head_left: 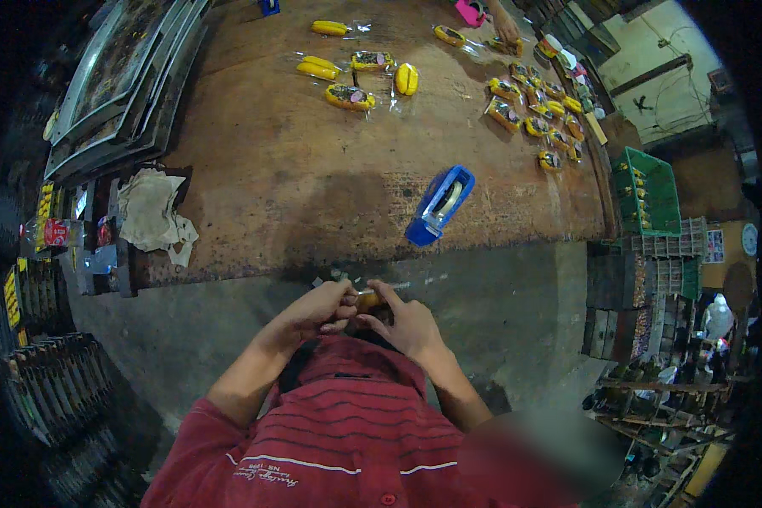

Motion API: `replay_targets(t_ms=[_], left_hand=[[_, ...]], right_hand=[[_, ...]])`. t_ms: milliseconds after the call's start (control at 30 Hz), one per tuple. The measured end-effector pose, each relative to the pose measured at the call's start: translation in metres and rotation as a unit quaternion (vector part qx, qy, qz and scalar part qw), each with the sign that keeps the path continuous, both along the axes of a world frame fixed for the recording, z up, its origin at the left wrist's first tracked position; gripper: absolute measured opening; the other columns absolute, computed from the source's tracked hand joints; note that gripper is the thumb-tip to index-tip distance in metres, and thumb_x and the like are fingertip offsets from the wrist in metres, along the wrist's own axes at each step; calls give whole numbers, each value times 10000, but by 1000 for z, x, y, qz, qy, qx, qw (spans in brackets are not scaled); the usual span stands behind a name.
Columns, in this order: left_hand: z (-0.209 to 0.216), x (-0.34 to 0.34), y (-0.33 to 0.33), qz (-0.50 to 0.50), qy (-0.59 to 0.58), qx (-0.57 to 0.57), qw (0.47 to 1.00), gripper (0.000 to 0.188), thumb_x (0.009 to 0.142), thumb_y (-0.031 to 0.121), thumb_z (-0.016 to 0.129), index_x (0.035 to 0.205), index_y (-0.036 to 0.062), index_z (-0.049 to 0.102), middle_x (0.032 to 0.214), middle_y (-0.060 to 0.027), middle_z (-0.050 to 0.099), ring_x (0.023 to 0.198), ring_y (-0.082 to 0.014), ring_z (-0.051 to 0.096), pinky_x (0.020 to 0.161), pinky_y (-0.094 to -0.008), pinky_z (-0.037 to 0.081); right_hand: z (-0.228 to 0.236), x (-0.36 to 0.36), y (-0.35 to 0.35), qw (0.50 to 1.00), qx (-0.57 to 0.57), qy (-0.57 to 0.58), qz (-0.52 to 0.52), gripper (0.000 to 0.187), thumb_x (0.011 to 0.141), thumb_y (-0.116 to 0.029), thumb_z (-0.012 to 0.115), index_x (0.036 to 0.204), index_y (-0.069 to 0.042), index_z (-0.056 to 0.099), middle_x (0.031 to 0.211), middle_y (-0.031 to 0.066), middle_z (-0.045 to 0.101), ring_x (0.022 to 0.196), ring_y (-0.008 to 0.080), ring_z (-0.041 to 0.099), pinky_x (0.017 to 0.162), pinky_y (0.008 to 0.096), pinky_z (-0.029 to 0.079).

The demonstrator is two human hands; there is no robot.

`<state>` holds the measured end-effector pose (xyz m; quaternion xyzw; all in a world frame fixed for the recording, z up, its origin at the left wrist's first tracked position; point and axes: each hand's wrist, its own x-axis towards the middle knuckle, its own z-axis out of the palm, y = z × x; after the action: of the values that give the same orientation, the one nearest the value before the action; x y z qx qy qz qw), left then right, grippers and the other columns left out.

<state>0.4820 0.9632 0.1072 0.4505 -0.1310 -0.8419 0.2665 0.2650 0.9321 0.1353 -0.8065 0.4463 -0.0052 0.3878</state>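
Note:
Close to my body, just off the table's front edge, both hands hold a small yellow-brown bread roll (369, 300) in clear plastic. My left hand (323, 308) has its fingers curled at the roll's left end, where a bit of the wrapper sticks up. On the other end, my right hand (406, 323) grips with thumb and forefinger. The roll's underside is hidden by my fingers. A blue tape dispenser (426, 230) rests on the table beyond my right hand.
Several wrapped rolls (350, 96) lie on the far part of the wooden table (262, 169); more (505, 114) are at the far right, by another person's hand (506, 32). Stacked metal trays (135, 93) and a cloth (150, 207) sit left. A green crate (670, 199) stands right.

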Motion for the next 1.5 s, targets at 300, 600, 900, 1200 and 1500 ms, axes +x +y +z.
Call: replay_targets(t_ms=[300,600,900,1200,1500], left_hand=[[43,39,13,-43,-80,-36,995,270,1022,277,503,845,74,527,680,27,426,583,-68,439,457,-261,330],[79,11,8,139,-395,-514,749,497,933,391,704,1251,38,558,1131,-73,635,1052,-168,609,902,-316,510],[55,11,15,113,-181,-317,924,587,754,104,895,1253,22,596,1173,-58,672,1098,-153,633,957,-316,531],[42,24,20,129,-207,-294,924,619,746,100,902,1273,21,587,1150,-53,672,1028,-148,658,910,-312,560],[32,38,20,130,-221,-280,925,503,774,101,879,1190,-2,616,1093,-64,699,936,-137,686,832,-314,575]], right_hand=[[50,-36,-22,948,-311,-60,34,499,934,-395,700,1295,-69,588,813,170,677,739,388,653,696,452,522],[76,-63,-11,974,80,-202,-61,238,1014,-235,612,984,-9,678,834,152,688,733,310,669,655,390,503],[70,-57,-23,944,201,-158,-208,267,1048,-249,575,1002,-2,666,711,43,595,677,144,587,633,330,479],[46,-40,-21,909,290,-162,-252,280,1057,-292,571,1025,-23,643,675,-26,522,599,89,475,605,274,460],[37,-44,-28,950,214,-173,-149,437,1053,-366,557,847,5,662,713,29,592,687,121,546,647,308,460]])
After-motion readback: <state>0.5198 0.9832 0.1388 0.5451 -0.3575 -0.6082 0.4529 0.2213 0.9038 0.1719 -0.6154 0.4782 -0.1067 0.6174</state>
